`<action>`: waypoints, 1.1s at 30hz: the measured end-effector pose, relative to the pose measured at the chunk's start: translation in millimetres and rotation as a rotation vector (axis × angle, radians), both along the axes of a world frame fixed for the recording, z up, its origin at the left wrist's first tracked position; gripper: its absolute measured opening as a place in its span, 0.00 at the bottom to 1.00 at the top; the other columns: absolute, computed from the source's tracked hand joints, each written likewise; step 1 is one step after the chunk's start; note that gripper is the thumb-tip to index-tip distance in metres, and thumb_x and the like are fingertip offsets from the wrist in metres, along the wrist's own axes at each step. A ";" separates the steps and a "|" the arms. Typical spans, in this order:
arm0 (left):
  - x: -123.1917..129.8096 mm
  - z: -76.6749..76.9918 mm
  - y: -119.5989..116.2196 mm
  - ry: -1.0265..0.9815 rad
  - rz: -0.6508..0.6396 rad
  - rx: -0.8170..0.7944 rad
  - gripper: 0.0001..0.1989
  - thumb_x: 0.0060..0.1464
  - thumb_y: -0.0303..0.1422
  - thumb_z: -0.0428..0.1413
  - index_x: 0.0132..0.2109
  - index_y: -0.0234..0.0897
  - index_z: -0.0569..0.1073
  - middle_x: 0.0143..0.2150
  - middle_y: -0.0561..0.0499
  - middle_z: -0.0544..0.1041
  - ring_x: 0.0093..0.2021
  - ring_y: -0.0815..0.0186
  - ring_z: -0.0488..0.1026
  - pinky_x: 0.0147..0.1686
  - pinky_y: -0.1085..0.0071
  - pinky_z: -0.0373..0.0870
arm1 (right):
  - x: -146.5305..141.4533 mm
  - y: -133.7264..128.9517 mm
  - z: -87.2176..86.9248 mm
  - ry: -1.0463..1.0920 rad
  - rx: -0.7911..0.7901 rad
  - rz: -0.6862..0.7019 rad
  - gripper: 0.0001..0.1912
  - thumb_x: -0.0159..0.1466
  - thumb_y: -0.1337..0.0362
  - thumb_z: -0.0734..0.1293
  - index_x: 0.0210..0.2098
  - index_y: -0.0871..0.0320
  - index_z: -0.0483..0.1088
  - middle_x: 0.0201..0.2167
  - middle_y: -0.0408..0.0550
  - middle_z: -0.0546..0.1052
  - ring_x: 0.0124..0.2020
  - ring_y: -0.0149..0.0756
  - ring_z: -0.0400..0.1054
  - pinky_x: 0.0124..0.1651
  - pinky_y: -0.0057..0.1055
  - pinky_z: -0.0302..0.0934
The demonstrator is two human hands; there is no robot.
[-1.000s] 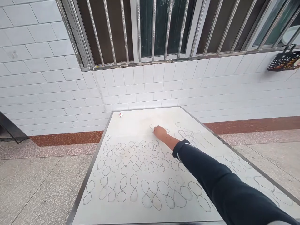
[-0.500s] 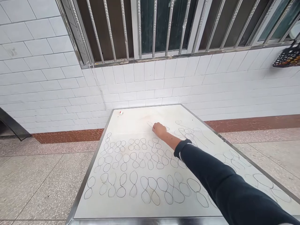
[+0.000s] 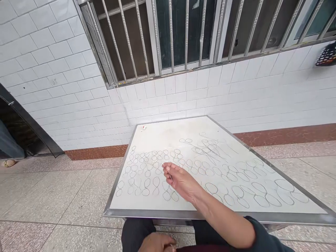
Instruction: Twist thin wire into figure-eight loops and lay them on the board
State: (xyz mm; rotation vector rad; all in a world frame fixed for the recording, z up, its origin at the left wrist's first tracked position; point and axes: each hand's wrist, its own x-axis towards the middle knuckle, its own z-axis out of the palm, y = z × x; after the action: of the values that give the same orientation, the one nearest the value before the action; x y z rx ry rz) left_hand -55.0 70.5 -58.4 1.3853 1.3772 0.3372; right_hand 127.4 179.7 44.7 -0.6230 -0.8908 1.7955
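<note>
My right hand (image 3: 177,178) is raised over the near half of the white-topped table (image 3: 162,133), palm turned partly up. Its thumb and fingers pinch a thin wire (image 3: 171,177) whose end slants down across the palm. Several thin figure-eight loops (image 3: 147,187), apparently bent wire, lie in rows beneath and around it. A looser tangle of loops and long strands (image 3: 207,148) spreads beyond the hand, towards the right. My left hand (image 3: 156,243) rests low by my lap, cut off by the frame, with its fingers curled together; whatever it may hold is hidden.
A grey metal edge (image 3: 147,213) borders the table. A small red-and-white item (image 3: 144,128) sits at its far left corner. Behind stands a white tiled wall (image 3: 157,101) with a barred window (image 3: 178,35). A patterned basket (image 3: 327,57) hangs at the right.
My right hand has come back from the table's far part to its near part, turned palm up, with a thin wire now visible. The view has shifted, bringing my left hand and lap into sight.
</note>
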 end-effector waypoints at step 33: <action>60.2 111.3 -24.5 -1.027 0.970 0.579 0.23 0.44 0.31 0.68 0.49 0.40 0.76 0.35 0.53 0.74 0.37 0.71 0.72 0.42 0.72 0.66 | -22.4 -119.5 -26.4 -0.080 0.225 0.053 0.11 0.63 0.54 0.68 0.38 0.53 0.72 0.28 0.40 0.69 0.28 0.29 0.58 0.34 0.28 0.53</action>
State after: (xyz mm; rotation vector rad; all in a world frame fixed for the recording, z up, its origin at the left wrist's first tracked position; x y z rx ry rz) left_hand 5.2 46.0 52.8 0.6049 0.9506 1.8983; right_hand 104.9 60.2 18.3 -0.5333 -1.1549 1.6953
